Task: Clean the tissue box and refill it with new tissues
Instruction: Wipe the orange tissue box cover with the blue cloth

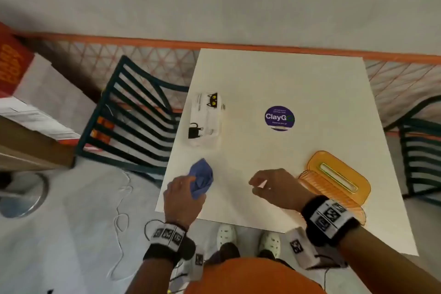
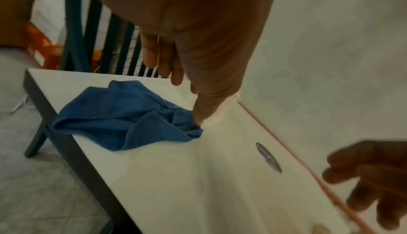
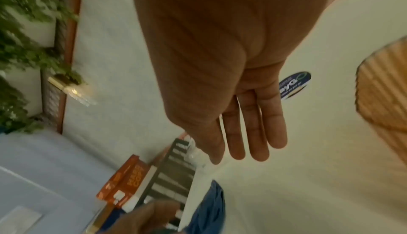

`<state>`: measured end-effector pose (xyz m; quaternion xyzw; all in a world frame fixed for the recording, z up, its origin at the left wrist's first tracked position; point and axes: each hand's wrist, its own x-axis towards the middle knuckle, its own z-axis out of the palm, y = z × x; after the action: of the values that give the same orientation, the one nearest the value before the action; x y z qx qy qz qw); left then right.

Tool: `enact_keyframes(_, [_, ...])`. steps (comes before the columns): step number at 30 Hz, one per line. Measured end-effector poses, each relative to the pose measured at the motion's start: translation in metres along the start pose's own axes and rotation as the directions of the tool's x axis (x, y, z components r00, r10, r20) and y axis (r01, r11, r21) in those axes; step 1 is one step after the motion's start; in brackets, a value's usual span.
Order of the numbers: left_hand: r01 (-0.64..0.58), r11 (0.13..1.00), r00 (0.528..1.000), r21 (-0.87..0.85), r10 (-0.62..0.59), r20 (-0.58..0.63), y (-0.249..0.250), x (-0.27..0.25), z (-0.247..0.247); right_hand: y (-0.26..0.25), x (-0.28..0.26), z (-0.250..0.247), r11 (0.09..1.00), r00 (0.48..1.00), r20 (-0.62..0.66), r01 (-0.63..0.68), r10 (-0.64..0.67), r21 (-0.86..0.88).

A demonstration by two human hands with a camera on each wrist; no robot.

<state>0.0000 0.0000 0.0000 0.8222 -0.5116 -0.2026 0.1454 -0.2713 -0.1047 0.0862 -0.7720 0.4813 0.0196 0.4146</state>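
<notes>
An orange, ribbed tissue box [image 1: 334, 181] with a long slot in its top lies at the right near part of the white table [image 1: 262, 74]. A sealed white tissue pack [image 1: 206, 119] printed with black cats lies at the table's left. Near the left front corner sits a crumpled blue cloth [image 1: 201, 178]. My left hand [image 1: 191, 188] hangs over the cloth's near end; in the left wrist view the thumb tip touches the cloth [image 2: 123, 116] and the fingers [image 2: 163, 58] stay straight. My right hand [image 1: 260, 184] hovers empty over the table's middle, left of the box, its fingers [image 3: 253, 133] extended.
A purple round sticker [image 1: 279, 118] marks the table's middle. Dark green slatted chairs stand at the left [image 1: 128, 112] and right [image 1: 420, 150]. Cardboard boxes [image 1: 23, 102] are stacked at far left. A white cable [image 1: 119, 210] trails on the floor. An orange-railed fence [image 1: 143, 42] runs behind.
</notes>
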Motion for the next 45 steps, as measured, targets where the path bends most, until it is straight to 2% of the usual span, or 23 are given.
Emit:
enact_keyframes(3, [-0.003, 0.974, 0.988, 0.227, -0.033, 0.152, -0.008, 0.013, 0.018, -0.008, 0.014, 0.017, 0.997, 0.995, 0.092, -0.016, 0.023, -0.076])
enact_keyframes(5, [-0.003, 0.958, 0.983, 0.287, -0.049, 0.175, -0.011, 0.018, 0.024, -0.011, 0.02, 0.027, 0.993, 0.991, 0.127, -0.019, 0.034, -0.118])
enact_keyframes(7, [0.004, 0.963, 0.989, 0.271, -0.044, 0.141, -0.015, 0.021, 0.027, -0.01, 0.026, 0.031, 0.989, 0.991, 0.125, -0.025, 0.044, -0.146])
enact_keyframes(8, [0.011, 0.967, 0.994, 0.254, -0.038, 0.102, -0.018, 0.024, 0.03, -0.01, 0.028, 0.033, 0.986, 0.991, 0.126, -0.028, 0.049, -0.162])
enact_keyframes(9, [0.028, 0.976, 0.991, 0.215, -0.056, 0.123, -0.015, 0.025, 0.026, -0.009, 0.03, 0.035, 0.985, 0.992, 0.117, -0.032, 0.053, -0.17])
enact_keyframes(11, [0.099, 0.995, 0.97, 0.026, -0.103, 0.221, -0.004, 0.028, 0.013, -0.008, 0.034, 0.039, 0.984, 0.995, 0.092, -0.021, 0.038, -0.179])
enact_keyframes(13, [0.152, 0.966, 0.936, -0.211, -0.072, 0.345, 0.01, 0.027, 0.0, -0.008, 0.037, 0.04, 0.98, 0.997, 0.071, 0.028, -0.014, -0.195])
enact_keyframes(16, [0.17, 0.887, 0.869, -0.429, 0.07, 0.489, 0.028, 0.026, -0.008, -0.011, 0.039, 0.041, 0.988, 0.993, 0.061, 0.104, -0.097, -0.113])
enact_keyframes(19, [0.22, 0.819, 0.82, -0.53, 0.139, 0.555, 0.042, 0.025, -0.012, -0.017, 0.036, 0.04, 0.989, 0.988, 0.055, 0.147, -0.146, -0.01])
enact_keyframes(21, [0.329, 0.72, 0.795, -0.611, 0.138, 0.591, 0.049, 0.025, -0.016, -0.019, 0.029, 0.034, 0.987, 0.99, 0.018, 0.141, -0.143, 0.078])
enact_keyframes(24, [0.47, 0.533, 0.8, -0.703, 0.079, 0.595, 0.055, 0.026, -0.016, -0.018, 0.016, 0.024, 0.974, 0.997, -0.055, 0.064, -0.053, 0.218])
enact_keyframes(25, [0.489, 0.475, 0.803, -0.732, 0.082, 0.59, 0.059, 0.026, -0.013, -0.018, 0.012, 0.022, 0.974, 0.996, -0.084, 0.055, -0.037, 0.221])
enact_keyframes(27, [0.524, 0.393, 0.773, -0.755, 0.152, 0.616, 0.07, 0.023, -0.01, -0.018, 0.008, 0.021, 0.978, 0.993, -0.117, 0.038, -0.014, 0.203])
enact_keyframes(29, [0.604, 0.308, 0.708, -0.735, 0.215, 0.673, 0.082, 0.019, -0.002, -0.017, 0.004, 0.019, 0.983, 0.991, -0.135, 0.021, 0.003, 0.18])
enact_keyframes(31, [0.671, 0.331, 0.643, -0.663, 0.185, 0.743, 0.091, 0.015, 0.008, -0.01, -0.004, 0.015, 0.99, 0.992, -0.127, 0.007, 0.011, 0.141])
enact_keyframes(33, [0.681, 0.423, 0.622, -0.598, 0.097, 0.777, 0.096, 0.014, 0.021, 0.001, -0.017, 0.004, 0.987, 0.996, -0.084, -0.028, 0.042, 0.157])
enact_keyframes(34, [0.691, 0.431, 0.616, -0.58, 0.069, 0.785, 0.094, 0.014, 0.028, 0.008, -0.026, -0.002, 0.982, 0.993, -0.084, -0.065, 0.081, 0.178])
enact_keyframes(38, [0.827, 0.298, 0.502, -0.476, -0.014, 0.864, 0.093, 0.012, 0.034, 0.056, -0.062, -0.009, 0.947, 0.928, -0.191, -0.309, 0.321, 0.091])
enact_keyframes(39, [0.862, 0.254, 0.455, -0.439, -0.006, 0.891, 0.097, 0.01, 0.028, 0.068, -0.07, -0.007, 0.922, 0.908, -0.163, -0.384, 0.385, 0.038])
enact_keyframes(41, [0.919, 0.092, 0.38, -0.383, 0.049, 0.924, 0.098, 0.006, 0.023, 0.087, -0.079, 0.005, 0.886, 0.888, -0.048, -0.459, 0.456, -0.069])
enact_keyframes(42, [0.928, 0.017, 0.37, -0.371, 0.062, 0.927, 0.099, 0.004, 0.019, 0.092, -0.08, 0.01, 0.883, 0.886, 0.008, -0.462, 0.464, -0.086])
enact_keyframes(43, [0.921, -0.009, 0.39, -0.39, 0.067, 0.918, 0.099, 0.002, 0.018, 0.096, -0.08, 0.015, 0.886, 0.886, 0.05, -0.456, 0.461, -0.083])
enact_keyframes(45, [0.892, -0.006, 0.452, -0.452, 0.053, 0.891, 0.095, 0.0, 0.02, 0.1, -0.077, 0.022, 0.905, 0.903, 0.07, -0.418, 0.423, -0.083])
